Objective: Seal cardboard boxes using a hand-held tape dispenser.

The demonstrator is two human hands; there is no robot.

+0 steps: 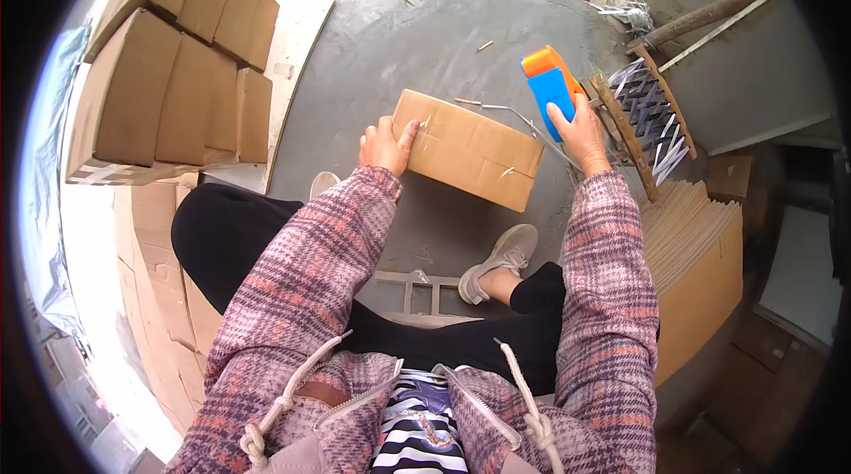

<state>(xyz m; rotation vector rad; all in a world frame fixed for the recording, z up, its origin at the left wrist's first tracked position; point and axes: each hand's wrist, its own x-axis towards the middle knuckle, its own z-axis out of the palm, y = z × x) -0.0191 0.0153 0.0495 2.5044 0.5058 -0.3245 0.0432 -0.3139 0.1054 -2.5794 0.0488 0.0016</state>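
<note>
A brown cardboard box [474, 148] is in front of me, tilted with its left end farther away. My left hand [386, 145] grips the box's left end, thumb on the near face and fingers round the edge. Off to the right, my right hand [581, 133] is wrapped round a blue and orange tape dispenser [551, 89], its orange end pointing away from me. The dispenser is apart from the box, past its right end. The undersides of both things are hidden.
Closed cartons [177, 75] are stacked at the left on a pale board [300, 58]. Flat cardboard sheets [700, 252] stand at the right. Beside them is a wooden stool with a woven seat [645, 102]. My shoe [501, 261] rests on the grey floor [390, 22].
</note>
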